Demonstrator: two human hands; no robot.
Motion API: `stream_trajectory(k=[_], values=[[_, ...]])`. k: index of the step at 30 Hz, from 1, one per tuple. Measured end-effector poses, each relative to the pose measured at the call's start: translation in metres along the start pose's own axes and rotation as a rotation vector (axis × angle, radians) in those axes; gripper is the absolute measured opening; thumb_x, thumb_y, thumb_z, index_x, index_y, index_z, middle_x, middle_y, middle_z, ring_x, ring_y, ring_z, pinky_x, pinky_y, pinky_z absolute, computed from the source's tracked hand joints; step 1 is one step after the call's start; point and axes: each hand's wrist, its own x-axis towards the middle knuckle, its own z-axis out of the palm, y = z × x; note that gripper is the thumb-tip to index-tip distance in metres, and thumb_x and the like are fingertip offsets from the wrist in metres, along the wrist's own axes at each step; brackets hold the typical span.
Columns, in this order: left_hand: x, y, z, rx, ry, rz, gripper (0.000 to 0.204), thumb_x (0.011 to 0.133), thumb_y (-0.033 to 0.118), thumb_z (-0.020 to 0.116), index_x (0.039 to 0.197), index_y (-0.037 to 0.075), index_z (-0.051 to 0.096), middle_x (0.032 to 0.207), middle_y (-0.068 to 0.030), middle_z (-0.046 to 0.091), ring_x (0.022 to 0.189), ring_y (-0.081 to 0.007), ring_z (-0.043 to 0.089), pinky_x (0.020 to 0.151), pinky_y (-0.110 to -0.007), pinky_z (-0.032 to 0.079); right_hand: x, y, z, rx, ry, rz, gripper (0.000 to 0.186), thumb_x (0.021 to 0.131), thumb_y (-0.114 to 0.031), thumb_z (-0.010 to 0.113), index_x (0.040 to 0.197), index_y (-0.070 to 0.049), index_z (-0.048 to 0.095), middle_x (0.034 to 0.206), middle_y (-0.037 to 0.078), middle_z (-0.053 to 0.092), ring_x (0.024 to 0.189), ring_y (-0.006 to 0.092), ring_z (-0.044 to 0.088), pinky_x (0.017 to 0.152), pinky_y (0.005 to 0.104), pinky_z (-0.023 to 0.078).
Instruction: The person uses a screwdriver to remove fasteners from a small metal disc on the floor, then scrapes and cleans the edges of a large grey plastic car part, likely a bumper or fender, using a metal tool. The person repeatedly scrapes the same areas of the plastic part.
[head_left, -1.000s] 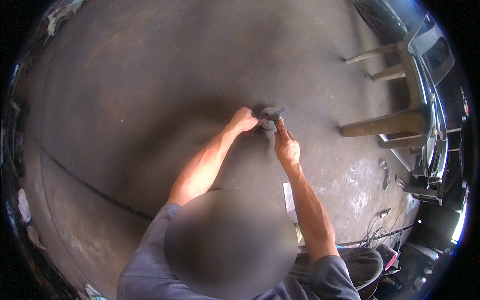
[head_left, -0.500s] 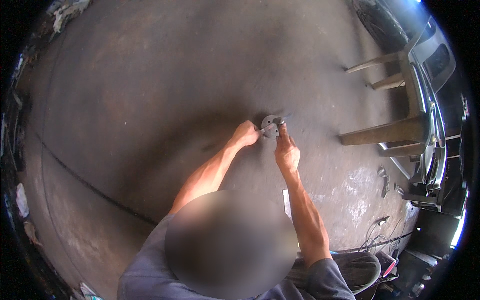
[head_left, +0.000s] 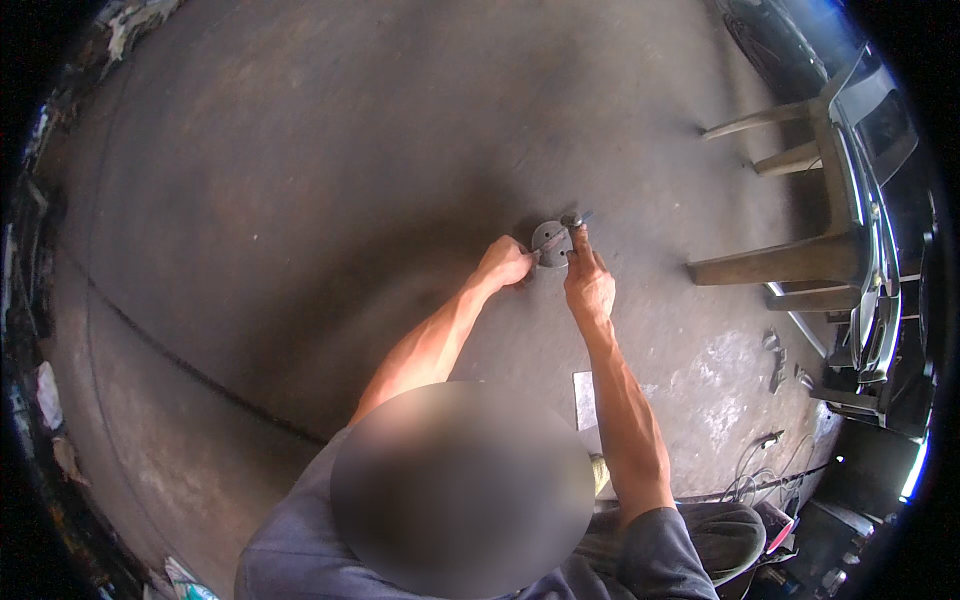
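A round grey metal disc [head_left: 548, 257] with small holes lies on the floor in front of me. My left hand [head_left: 507, 262] is closed at its left edge, pinching a thin rod-like piece that reaches over the disc; its kind is too small to tell. On the other side, my right hand [head_left: 590, 287] is closed around a small tool with a dark, blunt head [head_left: 572, 220], which looks like a small hammer. That head is at the disc's upper right edge, near a bluish tip. The tool's handle is mostly hidden by my fingers.
A plastic chair [head_left: 835, 225] stands at the right, its legs pointing toward the work spot. Below my right forearm is a white sheet [head_left: 584, 398]. Tangled cables [head_left: 745, 482] lie at the lower right. A dark line [head_left: 190, 378] crosses the floor at left.
The tool's head in my right hand has shifted up and right, off the middle of the disc toward its edge. The whole scene sits slightly further right in view. My left hand keeps its pinch.
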Motion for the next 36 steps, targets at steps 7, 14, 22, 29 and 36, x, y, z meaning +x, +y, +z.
stream_trajectory(k=[7, 14, 22, 29, 36], values=[[-0.003, -0.022, 0.003, -0.037, 0.033, 0.019, 0.027, 0.084, 0.021, 0.061, 0.09, -0.003, 0.072, 0.073, -0.0193, 0.069, 0.061, -0.0275, 0.069, 0.06, -0.039, 0.053, -0.002, 0.023, 0.015, -0.038, 0.014, -0.099, 0.056, 0.095, -0.02, 0.054, 0.147, -0.023, 0.035, 0.09, 0.016, 0.064, 0.071, 0.0334, 0.067, 0.058, 0.0443, 0.056], [-0.029, -0.011, -0.012, -0.081, -0.035, -0.068, 0.025, 0.085, 0.017, 0.057, 0.083, -0.005, 0.07, 0.067, -0.0149, 0.067, 0.054, -0.0226, 0.065, 0.051, -0.036, 0.05, 0.006, 0.035, 0.017, -0.109, 0.017, -0.126, 0.056, 0.096, -0.021, 0.054, 0.147, -0.024, 0.033, 0.095, 0.016, 0.064, 0.073, 0.0329, 0.068, 0.061, 0.0429, 0.058], [-0.054, -0.031, -0.015, 0.013, 0.017, 0.029, 0.027, 0.085, 0.02, 0.058, 0.08, -0.003, 0.07, 0.059, -0.0136, 0.064, 0.047, -0.0216, 0.06, 0.049, -0.037, 0.048, 0.011, 0.044, 0.011, -0.082, -0.1, 0.044, 0.053, 0.098, -0.022, 0.05, 0.147, -0.029, 0.032, 0.11, 0.021, 0.065, 0.09, 0.0334, 0.069, 0.067, 0.0423, 0.059], [-0.104, -0.033, -0.034, -0.446, -0.147, -0.05, 0.036, 0.096, 0.012, 0.054, 0.131, 0.003, 0.053, 0.084, -0.0076, 0.07, 0.057, -0.0111, 0.063, 0.051, -0.023, 0.048, -0.045, 0.11, -0.025, 0.111, 0.23, 0.362, 0.041, 0.091, -0.016, 0.058, 0.131, -0.025, 0.057, 0.109, 0.016, 0.067, 0.096, 0.0335, 0.067, 0.083, 0.0427, 0.054], [-0.13, 0.008, -0.017, -0.623, -0.062, 0.147, 0.034, 0.094, 0.007, 0.055, 0.128, 0.0, 0.056, 0.095, -0.0098, 0.068, 0.077, -0.0131, 0.066, 0.057, -0.025, 0.052, -0.063, 0.071, -0.043, 0.449, 0.155, 0.252, 0.032, 0.094, -0.024, 0.06, 0.119, -0.005, 0.065, 0.103, 0.013, 0.07, 0.092, 0.0228, 0.067, 0.08, 0.0358, 0.054]])
